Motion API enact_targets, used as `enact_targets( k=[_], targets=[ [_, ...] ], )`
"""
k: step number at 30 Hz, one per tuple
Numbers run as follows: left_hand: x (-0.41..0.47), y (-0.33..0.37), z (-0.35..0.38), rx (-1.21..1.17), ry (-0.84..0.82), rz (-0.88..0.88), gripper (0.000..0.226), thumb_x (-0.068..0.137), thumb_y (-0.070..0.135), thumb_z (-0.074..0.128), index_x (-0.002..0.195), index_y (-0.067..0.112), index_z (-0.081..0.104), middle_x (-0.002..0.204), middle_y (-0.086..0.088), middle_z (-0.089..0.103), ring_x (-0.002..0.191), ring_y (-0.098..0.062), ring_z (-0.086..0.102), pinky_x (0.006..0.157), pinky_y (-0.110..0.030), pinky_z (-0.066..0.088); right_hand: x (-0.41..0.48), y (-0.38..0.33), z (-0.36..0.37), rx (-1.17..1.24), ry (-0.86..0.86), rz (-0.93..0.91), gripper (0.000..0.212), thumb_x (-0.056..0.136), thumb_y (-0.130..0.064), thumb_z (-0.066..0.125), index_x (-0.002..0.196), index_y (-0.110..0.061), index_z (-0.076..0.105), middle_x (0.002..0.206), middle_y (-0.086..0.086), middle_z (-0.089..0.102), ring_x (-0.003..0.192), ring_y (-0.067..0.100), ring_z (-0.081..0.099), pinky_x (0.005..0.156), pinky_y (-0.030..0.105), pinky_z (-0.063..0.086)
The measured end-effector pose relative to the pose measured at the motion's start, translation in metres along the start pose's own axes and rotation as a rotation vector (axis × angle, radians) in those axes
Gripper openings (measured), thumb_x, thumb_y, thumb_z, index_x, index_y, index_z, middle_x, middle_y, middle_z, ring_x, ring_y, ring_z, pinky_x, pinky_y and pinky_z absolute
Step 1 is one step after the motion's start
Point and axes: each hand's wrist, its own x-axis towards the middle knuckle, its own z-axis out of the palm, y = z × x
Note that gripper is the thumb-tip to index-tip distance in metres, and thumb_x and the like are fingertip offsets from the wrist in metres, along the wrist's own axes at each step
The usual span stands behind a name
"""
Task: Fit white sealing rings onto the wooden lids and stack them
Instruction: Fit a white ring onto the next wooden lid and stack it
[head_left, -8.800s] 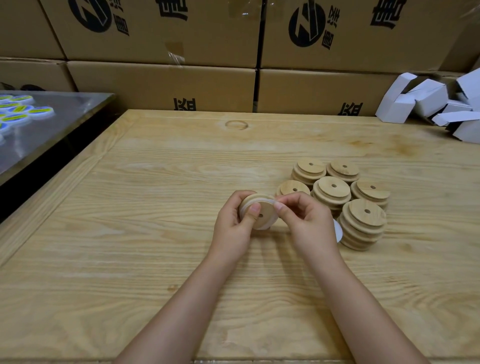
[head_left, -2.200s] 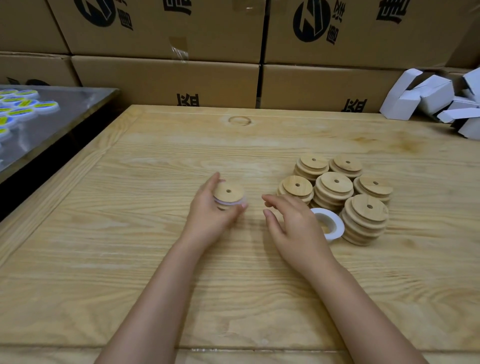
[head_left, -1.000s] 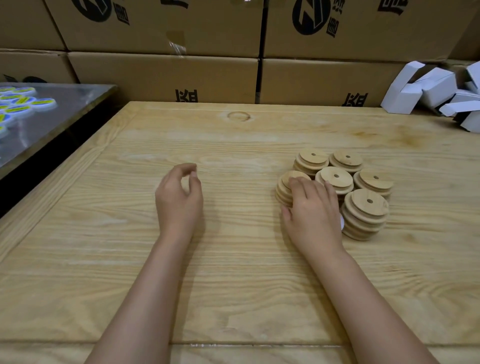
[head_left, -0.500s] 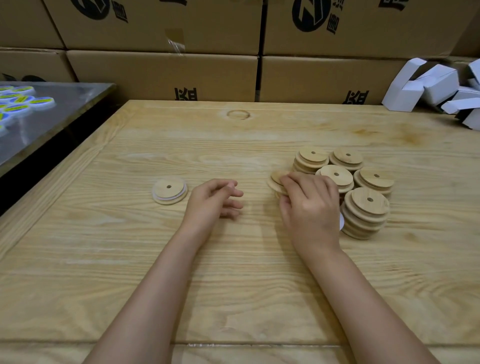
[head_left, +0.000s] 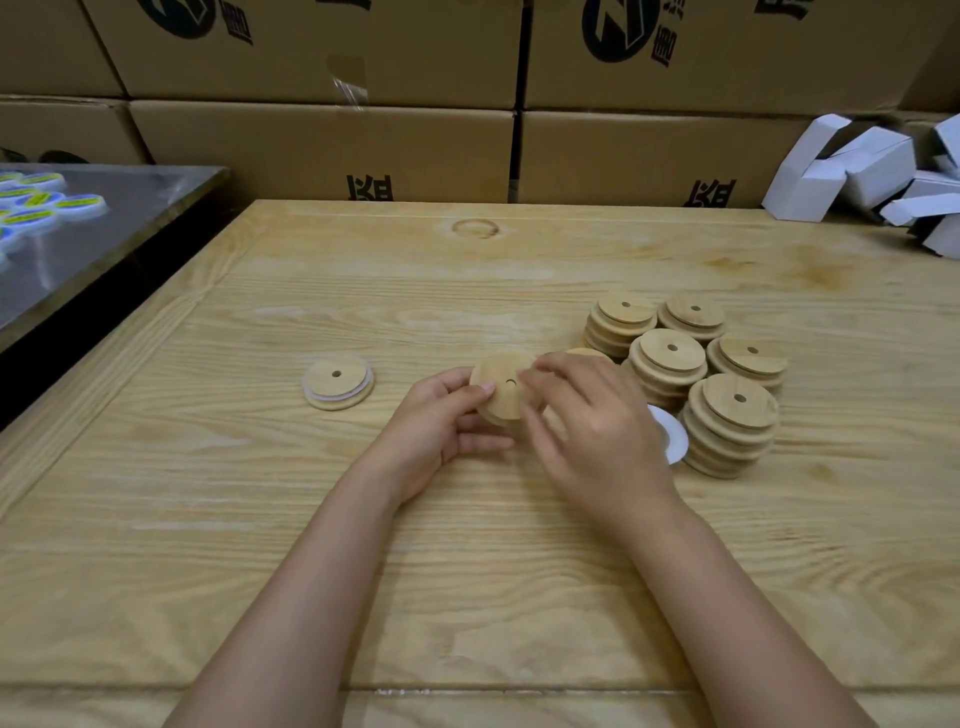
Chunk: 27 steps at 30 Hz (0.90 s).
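Bare counter (head_left: 234, 545) wood lies open near the front edge and left of the left hand (head_left: 441, 421), broken only by one ringed lid (head_left: 337, 383) lying flat. Just right of the right hand (head_left: 592, 415), tight lid stacks (head_left: 667, 364) and a white ring (head_left: 672, 441) block the way. Cardboard boxes (head_left: 322, 150) wall the back edge.
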Motion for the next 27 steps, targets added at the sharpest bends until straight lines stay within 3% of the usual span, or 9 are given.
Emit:
enact_targets(
  k=[3, 8, 15, 23, 27],
  targets=[
    [0.000, -0.001, 0.002, 0.031, 0.033, 0.006, 0.017, 0.092, 0.005, 0.049, 0.105, 0.004, 0.061, 0.091, -0.013, 0.066, 0.079, -0.021, 0.068, 0.063, -0.031, 0.059, 0.002, 0.010, -0.012, -0.082, 0.008, 0.229, 0.018, 0.072, 0.005, 0.061, 0.088, -0.001, 0.069, 0.086, 0.014, 0.066, 0.077, 0.035, 0.060, 0.069, 0.041, 0.050],
    [0.000, -0.001, 0.001, 0.033, 0.036, 0.009, 0.018, 0.092, 0.002, 0.049, 0.106, 0.004, 0.061, 0.099, -0.014, 0.062, 0.089, -0.023, 0.064, 0.074, -0.036, 0.059, 0.002, 0.024, -0.023, -0.263, -0.328, 0.564, 0.027, 0.078, 0.003, 0.049, 0.100, -0.003, 0.064, 0.100, 0.011, 0.060, 0.094, 0.030, 0.051, 0.064, 0.032, 0.033],
    [0.002, -0.003, 0.002, 0.055, 0.047, 0.007, 0.021, 0.092, 0.002, 0.049, 0.111, 0.000, 0.057, 0.096, -0.015, 0.062, 0.087, -0.022, 0.065, 0.075, -0.035, 0.059, 0.000, 0.025, -0.023, -0.329, -0.466, 0.587, 0.017, 0.083, -0.006, 0.050, 0.100, -0.007, 0.056, 0.098, 0.008, 0.056, 0.092, 0.029, 0.052, 0.061, 0.029, 0.033],
    [0.002, -0.004, 0.002, 0.062, 0.038, 0.008, 0.018, 0.092, 0.002, 0.049, 0.108, 0.001, 0.057, 0.096, -0.017, 0.059, 0.085, -0.021, 0.064, 0.073, -0.032, 0.059, 0.000, 0.027, -0.023, -0.264, -0.350, 0.536, 0.025, 0.073, 0.007, 0.048, 0.090, -0.002, 0.064, 0.084, 0.011, 0.058, 0.077, 0.032, 0.053, 0.057, 0.030, 0.036],
    [0.003, -0.004, 0.002, 0.068, 0.035, 0.010, 0.015, 0.092, 0.002, 0.049, 0.104, 0.003, 0.058, 0.097, -0.018, 0.057, 0.085, -0.020, 0.065, 0.075, -0.033, 0.059, 0.000, 0.029, -0.022, -0.271, -0.326, 0.519, 0.029, 0.071, 0.011, 0.050, 0.092, -0.003, 0.066, 0.086, 0.010, 0.060, 0.080, 0.031, 0.053, 0.058, 0.033, 0.041]
  ],
)
